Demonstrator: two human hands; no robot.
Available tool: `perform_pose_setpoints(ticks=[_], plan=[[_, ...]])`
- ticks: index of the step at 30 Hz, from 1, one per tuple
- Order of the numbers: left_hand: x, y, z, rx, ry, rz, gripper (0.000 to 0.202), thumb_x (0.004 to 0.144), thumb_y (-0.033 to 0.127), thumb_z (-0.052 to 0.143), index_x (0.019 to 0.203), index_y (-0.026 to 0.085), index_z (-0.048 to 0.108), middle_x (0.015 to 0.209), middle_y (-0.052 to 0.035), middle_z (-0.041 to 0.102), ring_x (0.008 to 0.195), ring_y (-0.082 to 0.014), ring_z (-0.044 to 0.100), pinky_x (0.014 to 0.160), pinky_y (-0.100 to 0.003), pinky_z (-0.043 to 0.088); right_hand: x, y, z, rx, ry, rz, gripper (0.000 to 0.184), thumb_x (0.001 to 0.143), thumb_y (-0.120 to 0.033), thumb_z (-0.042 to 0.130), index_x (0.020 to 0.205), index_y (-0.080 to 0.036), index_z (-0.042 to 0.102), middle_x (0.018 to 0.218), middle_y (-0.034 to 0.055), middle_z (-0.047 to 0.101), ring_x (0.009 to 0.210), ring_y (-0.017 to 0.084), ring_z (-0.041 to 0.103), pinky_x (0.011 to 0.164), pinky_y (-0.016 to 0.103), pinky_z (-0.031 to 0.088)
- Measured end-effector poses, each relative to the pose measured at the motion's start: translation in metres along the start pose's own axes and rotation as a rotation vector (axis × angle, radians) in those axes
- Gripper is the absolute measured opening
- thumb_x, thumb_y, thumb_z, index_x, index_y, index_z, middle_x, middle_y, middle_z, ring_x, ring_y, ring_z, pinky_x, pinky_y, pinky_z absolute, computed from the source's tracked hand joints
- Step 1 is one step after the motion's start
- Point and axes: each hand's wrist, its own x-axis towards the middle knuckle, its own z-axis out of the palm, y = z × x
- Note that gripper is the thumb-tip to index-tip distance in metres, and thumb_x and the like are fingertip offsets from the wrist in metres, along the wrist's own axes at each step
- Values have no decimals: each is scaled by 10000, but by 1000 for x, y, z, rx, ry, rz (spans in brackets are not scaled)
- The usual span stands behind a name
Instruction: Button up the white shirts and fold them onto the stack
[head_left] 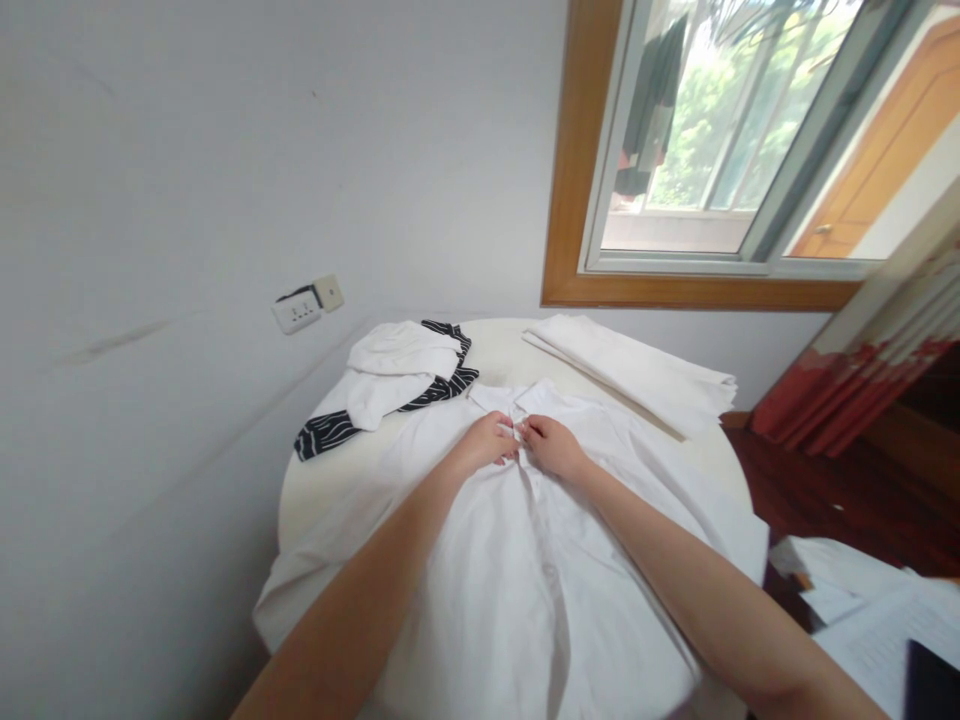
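Note:
A white collared shirt (480, 580) lies spread front side up over a round table, its collar at the far side and its sleeves out to both sides. My left hand (491, 440) pinches the front placket just below the collar. Close beside it, my right hand (550, 445) grips the other edge of the placket, fingers bent. The two hands nearly meet over the front opening. Whatever small part lies between the fingertips, perhaps a button, is hidden. Below the hands the front edges run down toward me with a wrinkled gap.
On the cream round table (495, 348), a white garment (401, 360) and black-and-white striped cloth (326, 433) lie at the back left. A folded white cloth (630, 368) rests at the back right. Papers (877, 610) are at the lower right. A wall and window stand behind.

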Motion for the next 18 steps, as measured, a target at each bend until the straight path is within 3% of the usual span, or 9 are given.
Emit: perform_pose_setpoints(ticks=[3, 5, 7, 10, 12, 15, 18], plan=[[-1, -2, -5, 68, -61, -6, 349, 688, 132, 626, 999, 174, 471, 664, 15, 626, 563, -125, 586, 478, -198, 424, 0, 0, 0, -5, -14, -8, 336, 920, -348, 418, 707, -181, 619, 674, 18, 622, 601, 111, 491, 552, 221, 266], [0, -3, -11, 165, -28, 16, 320, 726, 171, 613, 1016, 176, 478, 680, 5, 642, 557, -130, 583, 497, -217, 431, -1, -1, -3, -18, 0, -13, 346, 916, -349, 425, 696, -179, 632, 659, 21, 627, 587, 112, 493, 549, 224, 267], [2, -4, -17, 336, 127, 130, 229, 775, 199, 574, 997, 181, 519, 697, -8, 649, 607, -145, 595, 576, -252, 460, -1, 0, -10, -51, 55, -7, 349, 922, -348, 414, 732, -180, 655, 693, 29, 646, 613, 120, 517, 567, 225, 288], [8, -9, -27, 663, 419, 393, 137, 813, 173, 517, 919, 190, 602, 823, -50, 661, 838, -196, 602, 808, -334, 461, 3, 7, -28, -182, 192, -3, 335, 929, -338, 399, 833, -187, 682, 808, 52, 668, 729, 145, 558, 655, 236, 343], [13, -16, -33, 826, 519, 484, 159, 822, 164, 503, 904, 189, 637, 932, -76, 653, 965, -227, 564, 916, -371, 418, 8, 16, -40, -290, 241, -6, 319, 925, -299, 397, 900, -184, 693, 886, 77, 670, 848, 171, 566, 757, 251, 365], [22, -31, -37, 934, 541, 477, 176, 837, 210, 515, 950, 190, 650, 1018, -91, 632, 1029, -243, 530, 950, -379, 402, 13, 31, -44, -403, 147, 17, 320, 916, -262, 394, 990, -183, 696, 997, 103, 661, 985, 198, 550, 875, 275, 358], [29, -45, -37, 956, 512, 448, 232, 860, 294, 517, 1050, 202, 615, 1100, -84, 615, 1081, -236, 514, 979, -382, 389, 12, 44, -34, -465, 43, 25, 389, 923, -415, 391, 1182, -230, 615, 1221, 103, 584, 1120, 232, 504, 957, 338, 337]])
